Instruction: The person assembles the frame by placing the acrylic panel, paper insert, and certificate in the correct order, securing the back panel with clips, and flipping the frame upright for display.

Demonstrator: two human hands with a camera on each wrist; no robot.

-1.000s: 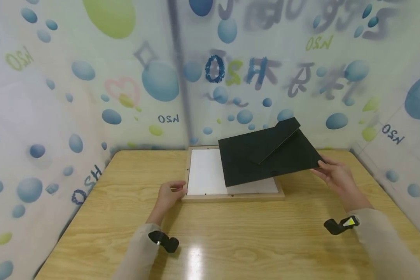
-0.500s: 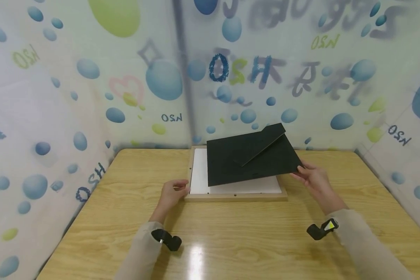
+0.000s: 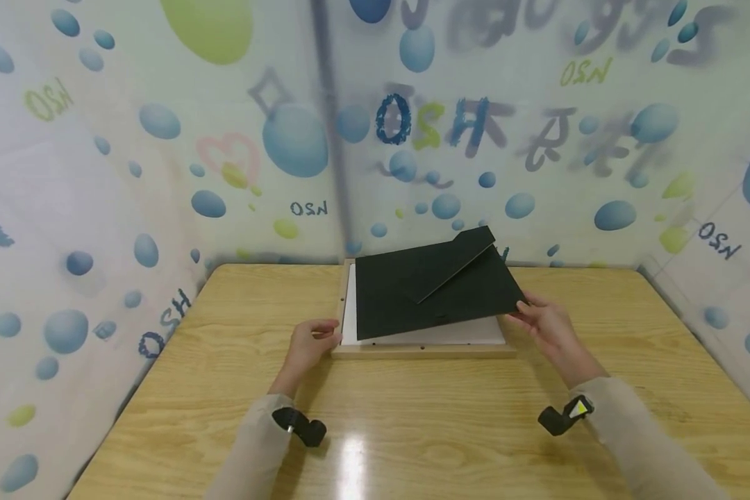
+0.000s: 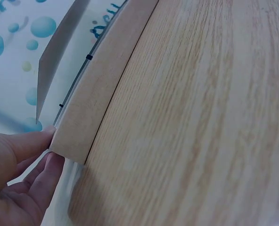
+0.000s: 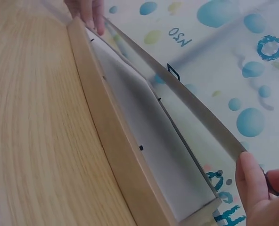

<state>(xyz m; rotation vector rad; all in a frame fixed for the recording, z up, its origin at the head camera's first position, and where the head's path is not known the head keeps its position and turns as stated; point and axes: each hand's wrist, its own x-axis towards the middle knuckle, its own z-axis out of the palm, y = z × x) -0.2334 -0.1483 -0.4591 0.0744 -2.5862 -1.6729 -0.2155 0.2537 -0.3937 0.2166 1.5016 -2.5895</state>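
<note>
A light wooden picture frame [image 3: 425, 353] lies on its face with a white sheet [image 3: 351, 309] inside its rim. Over it, tilted, is a black backing board [image 3: 431, 292] with a fold-out stand on its back. My right hand [image 3: 550, 326] pinches the board's near right corner between thumb and fingers. In the right wrist view a gap shows between the raised board [image 5: 196, 106] and the sheet. My left hand [image 3: 309, 344] holds the frame's near left corner; the left wrist view has the thumb and fingertips on that corner [image 4: 66, 143]. Small dark tabs [image 5: 141, 148] line the rim.
The wooden table [image 3: 412, 430] carries the frame near its back edge. Behind and at both sides hangs a patterned curtain [image 3: 287, 139] with blue and green spots. A black camera sits on each wrist.
My right hand has brought the backing board left and lower, so it covers more of the white sheet. My left hand stays at the frame's corner.
</note>
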